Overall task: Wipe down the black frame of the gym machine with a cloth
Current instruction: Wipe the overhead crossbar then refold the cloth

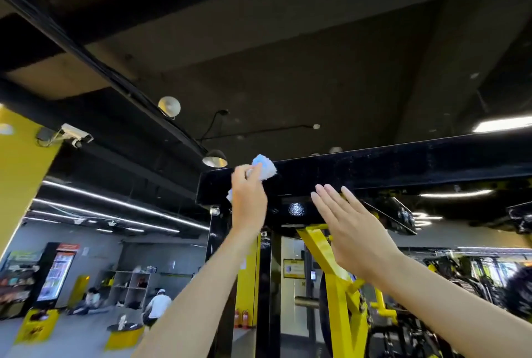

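While L hand grips cloth against black frame, R hand is flat, fingers straight.

We see of our own body only two arms and two hands. Our left hand and our right hand are bare, and the fingers are slim and rather long. On the right one the nails look short and evenly cut, as far as the blur allows. The left forearm and the right forearm are bare along all the length that shows. Both are slender and smooth, and they become wider toward the lower edge.
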`<state>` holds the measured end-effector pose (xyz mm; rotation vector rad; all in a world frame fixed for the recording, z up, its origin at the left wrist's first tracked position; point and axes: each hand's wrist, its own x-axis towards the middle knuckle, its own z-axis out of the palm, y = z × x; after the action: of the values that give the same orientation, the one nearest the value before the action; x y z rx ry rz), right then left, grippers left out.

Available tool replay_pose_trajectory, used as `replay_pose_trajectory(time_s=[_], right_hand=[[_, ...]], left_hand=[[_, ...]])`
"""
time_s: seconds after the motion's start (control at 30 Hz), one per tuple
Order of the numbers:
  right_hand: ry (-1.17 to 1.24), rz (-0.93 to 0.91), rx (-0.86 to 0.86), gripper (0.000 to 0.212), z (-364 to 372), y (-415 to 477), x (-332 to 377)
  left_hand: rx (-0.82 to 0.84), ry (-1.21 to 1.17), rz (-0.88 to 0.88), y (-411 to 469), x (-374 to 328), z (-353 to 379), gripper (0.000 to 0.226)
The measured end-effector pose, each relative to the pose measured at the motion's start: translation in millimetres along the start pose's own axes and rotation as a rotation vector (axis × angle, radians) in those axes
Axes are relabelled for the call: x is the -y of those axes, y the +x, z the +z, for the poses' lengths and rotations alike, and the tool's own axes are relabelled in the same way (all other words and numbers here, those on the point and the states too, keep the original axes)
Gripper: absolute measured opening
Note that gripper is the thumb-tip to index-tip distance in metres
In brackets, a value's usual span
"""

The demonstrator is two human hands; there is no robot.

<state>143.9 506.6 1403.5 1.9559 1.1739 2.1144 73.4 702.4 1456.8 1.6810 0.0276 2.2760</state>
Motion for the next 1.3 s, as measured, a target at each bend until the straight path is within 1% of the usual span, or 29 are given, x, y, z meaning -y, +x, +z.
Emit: replay_pose_trajectory(time_s=[0.03,0.1,0.13,0.17,0.2,0.27,0.3,0.33,0.37,0.43,0.47,0.5,0.53,0.6,0.63,0.67,0.7,0.77,0.8,0.83,0.87,0.9,0.93,1.0,1.07,1.17,1.2,1.23,1.3], right_hand=[[-0.006,-0.001,0.006,0.086,0.3,0.3,0.1],[-0.019,0.002,0.0,0.086,0.7,0.1,-0.7],[-0.023,-0.003,0.006,0.086,0.6,0.3,-1.2],[-0.025,-0.002,0.018,0.087,-0.2,0.6,-1.4],[-0.023,0.002,0.021,0.088,-0.8,0.9,-1.1],[-0.009,0.014,0.017,0.09,-1.6,0.9,0.2],[-0.003,0.02,0.015,0.091,-2.2,1.1,1.0],[-0.001,0.022,0.021,0.091,-3.2,1.4,2.0],[0.001,0.02,0.03,0.092,-3.8,1.8,2.3],[0.01,0.015,0.048,0.091,-5.0,1.9,1.2],[0.005,0.01,0.052,0.09,-6.4,2.0,-0.1],[-0.003,0.002,0.054,0.09,-7.7,2.3,-1.9],[-0.006,-0.002,0.059,0.09,-8.4,1.8,-3.5],[-0.011,-0.005,0.065,0.091,-9.8,0.9,-4.8],[-0.019,-0.006,0.06,0.091,-10.8,1.3,-4.5],[-0.022,-0.012,0.06,0.092,-11.6,1.9,-3.1],[-0.021,-0.018,0.067,0.092,-11.9,2.4,-1.2],[-0.007,-0.011,0.092,0.093,-12.6,3.2,-0.8],[-0.007,-0.005,0.108,0.093,-14.7,3.9,-1.2],[-0.009,0.004,0.13,0.094,-18.3,4.6,-1.0],[-0.015,0.008,0.157,0.094,-21.9,4.5,0.2],[0.004,0.001,0.144,0.092,-24.6,4.0,1.5],[0.045,-0.004,0.13,0.088,-25.8,3.2,1.4],[0.111,0.004,0.16,0.084,-31.7,-1.7,1.9],[0.114,0.044,0.122,0.085,-38.5,-13.7,-4.2],[0.004,0.154,0.056,0.089,-39.3,-43.1,-31.3],[-0.033,0.183,0.054,0.089,-37.6,-52.0,-41.7],[-0.065,0.208,0.05,0.088,-35.8,-59.7,-51.0],[-0.101,0.25,0.032,0.078,-32.7,-72.5,-63.5]], left_hand=[[-0.08,-0.104,-0.171,9.6,8.2,-9.1,0.019],[-0.357,-0.244,-0.62,29.4,25.1,-23.9,0.014],[-0.395,-0.291,-0.759,35.4,23.2,-28.7,0.016],[-0.341,-0.347,-0.785,36.7,9.0,-29.0,0.02],[-0.218,-0.38,-0.672,33.4,-9.4,-23.4,0.023],[0.09,-0.304,-0.254,16.0,-30.7,-5.1,0.02],[0.206,-0.233,-0.108,10.2,-27.2,-0.7,0.018],[0.226,-0.158,-0.088,15.0,-15.9,-3.6,0.012],[0.125,-0.114,-0.182,24.7,1.7,-7.6,0.009],[-0.09,-0.094,-0.549,41.7,32.5,-22.7,0.027],[-0.122,-0.052,-0.654,44.0,36.7,-27.1,0.028],[-0.09,-0.027,-0.654,44.4,32.0,-25.1,0.028],[-0.023,-0.05,-0.552,42.0,16.8,-22.0,0.027],[0.17,-0.072,-0.145,24.6,-6.6,-11.4,0.025],[0.216,-0.046,0.021,16.7,-5.1,-12.1,0.026],[0.179,-0.03,0.078,16.3,2.0,-17.1,0.028],[0.086,0.029,0.016,23.7,18.8,-21.5,0.029],[-0.138,0.081,-0.29,33.1,39.5,-33.2,0.026],[-0.168,0.072,-0.363,32.4,34.9,-30.7,0.026],[-0.126,0.126,-0.288,26.5,19.2,-20.8,0.023],[-0.026,0.128,-0.113,12.8,-7.9,-11.0,0.02],[0.089,0.084,0.078,-4.1,-30.2,2.4,0.02],[0.185,-0.012,0.194,-17.9,-46.3,11.0,0.02],[0.263,-0.089,0.288,-25.4,-52.8,11.8,0.02],[0.173,-0.022,0.168,-11.4,-33.5,4.3,0.021],[-0.072,0.074,-0.293,-8.4,-28.6,8.6,0.028],[-0.096,0.064,-0.326,-16.9,-51.2,15.8,0.028],[-0.065,0.036,-0.271,-29.4,-79.9,25.5,0.027],[0.048,-0.006,0.032,-62.6,-131.2,49.8,0.026]])
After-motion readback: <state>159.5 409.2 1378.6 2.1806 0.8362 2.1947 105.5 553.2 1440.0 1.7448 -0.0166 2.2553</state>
